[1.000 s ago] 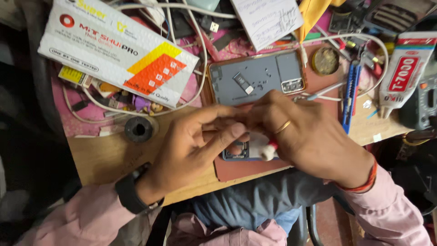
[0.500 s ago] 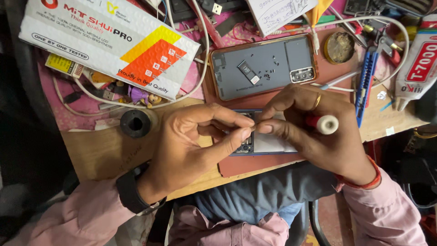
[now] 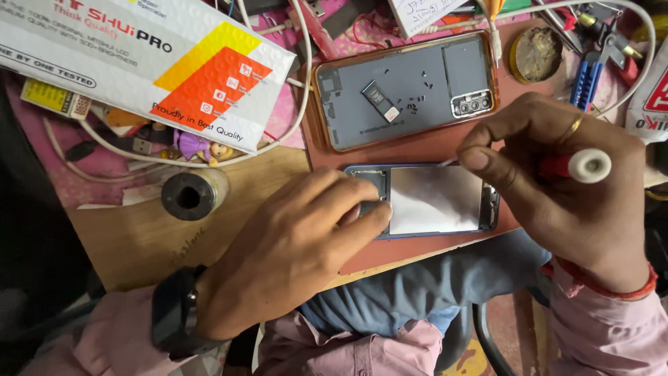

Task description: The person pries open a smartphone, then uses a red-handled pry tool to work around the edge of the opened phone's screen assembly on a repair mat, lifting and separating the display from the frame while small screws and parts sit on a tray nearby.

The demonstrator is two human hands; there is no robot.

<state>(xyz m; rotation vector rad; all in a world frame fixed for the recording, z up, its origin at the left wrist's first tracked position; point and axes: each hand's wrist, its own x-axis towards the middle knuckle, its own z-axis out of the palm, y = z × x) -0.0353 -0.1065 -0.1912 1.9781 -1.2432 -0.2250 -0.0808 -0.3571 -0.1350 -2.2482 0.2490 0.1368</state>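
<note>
Left hand presses fingertips on the opened phone, pinning its left end to the mat. Right hand grips a red-and-white screwdriver, tip near the phone's top edge.

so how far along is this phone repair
Done: the phone's grey back cover lies apart on the mat, with loose tiny screws on it. In hand: the left hand steadies the opened phone frame, while the right hand holds a red tool with a white cap at its top edge. Left: the frame is open, the cover and screws not refitted.
</note>
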